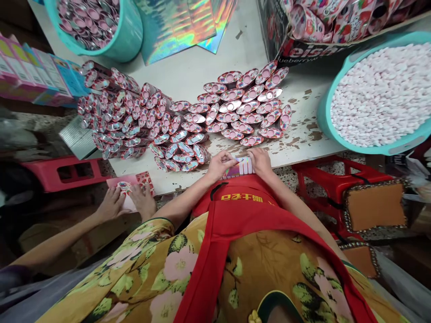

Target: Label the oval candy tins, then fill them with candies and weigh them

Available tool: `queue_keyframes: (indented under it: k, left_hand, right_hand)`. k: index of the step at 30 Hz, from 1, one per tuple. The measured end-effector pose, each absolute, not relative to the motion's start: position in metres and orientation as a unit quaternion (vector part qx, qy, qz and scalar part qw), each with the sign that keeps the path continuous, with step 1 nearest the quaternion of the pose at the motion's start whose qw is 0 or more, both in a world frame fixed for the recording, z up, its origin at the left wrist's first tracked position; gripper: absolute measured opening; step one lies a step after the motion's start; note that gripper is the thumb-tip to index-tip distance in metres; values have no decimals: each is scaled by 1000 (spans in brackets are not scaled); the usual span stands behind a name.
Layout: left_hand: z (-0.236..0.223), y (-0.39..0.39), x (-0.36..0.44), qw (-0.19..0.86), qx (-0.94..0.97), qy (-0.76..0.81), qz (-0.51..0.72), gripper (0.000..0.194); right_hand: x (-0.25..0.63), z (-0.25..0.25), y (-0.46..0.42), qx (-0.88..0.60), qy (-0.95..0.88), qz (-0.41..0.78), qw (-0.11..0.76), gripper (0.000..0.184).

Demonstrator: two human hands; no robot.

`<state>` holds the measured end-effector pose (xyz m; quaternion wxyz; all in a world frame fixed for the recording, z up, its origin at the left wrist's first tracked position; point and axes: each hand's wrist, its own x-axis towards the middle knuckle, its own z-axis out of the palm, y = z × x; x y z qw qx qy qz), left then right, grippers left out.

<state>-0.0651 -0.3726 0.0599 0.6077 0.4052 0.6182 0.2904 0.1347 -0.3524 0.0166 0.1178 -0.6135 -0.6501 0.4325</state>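
My left hand [220,164] and my right hand [260,162] are both pinched on a small flat pink-and-white printed carton [241,167] at the near edge of the table [188,72], just above my red apron. Beyond my hands stand several small open pink boxes [245,107] in rows, and a larger heap of them [134,121] lies to the left.
A teal tub of white-pink candies [380,96] sits at right, another teal tub of boxes [97,24] at far left, holographic sheets [182,24] at the back. A co-worker's hands [128,202] hold a pink carton at lower left. Red stools [336,179] stand underneath.
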Motion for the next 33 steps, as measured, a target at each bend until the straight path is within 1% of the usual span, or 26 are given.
queue_keyframes:
  k: [2, 3, 5, 7, 11, 15, 18, 20, 22, 24, 26, 29, 31, 33]
  left_hand:
    - [72, -361, -62, 634, 330, 617, 329, 35]
    - [76, -356, -60, 644, 304, 615, 340, 37]
    - [81, -347, -56, 656, 263, 612, 355, 40]
    - [81, -341, -52, 658, 231, 614, 369, 40]
    - [74, -337, -44, 655, 182, 632, 372, 38]
    - [69, -332, -36, 649, 174, 644, 365, 33]
    - [72, -326, -31, 654, 172, 638, 369, 33]
    - [76, -322, -29, 662, 168, 627, 374, 35]
    - [80, -320, -28, 666, 168, 618, 381, 38]
    - [82, -319, -26, 663, 168, 617, 390, 39]
    - [81, -320, -24, 659, 168, 622, 390, 38]
    - [76, -322, -21, 656, 168, 635, 371, 33]
    - [69, -324, -19, 644, 186, 652, 355, 25]
    - [60, -325, -17, 597, 242, 683, 344, 14]
  right_hand:
    - [142, 28, -355, -596, -576, 517, 215, 45]
    - [145, 33, -355, -580, -526, 574, 239, 52]
    - [147, 44, -354, -547, -428, 677, 242, 62]
    - [145, 51, -350, -533, -372, 725, 228, 61]
    - [144, 55, -338, -574, -368, 695, 226, 47]
    - [154, 53, -323, -590, -402, 674, 190, 42]
    - [165, 56, -312, -608, -402, 658, 189, 47]
    - [170, 61, -308, -621, -369, 665, 190, 55]
    - [171, 67, -307, -616, -318, 698, 179, 65]
    - [169, 71, -309, -598, -273, 735, 166, 69]
    - [165, 71, -311, -590, -264, 744, 169, 64]
    - [161, 63, -314, -598, -312, 711, 201, 50]
    - [162, 54, -313, -609, -355, 675, 218, 39]
    - [165, 46, -310, -624, -409, 631, 213, 29]
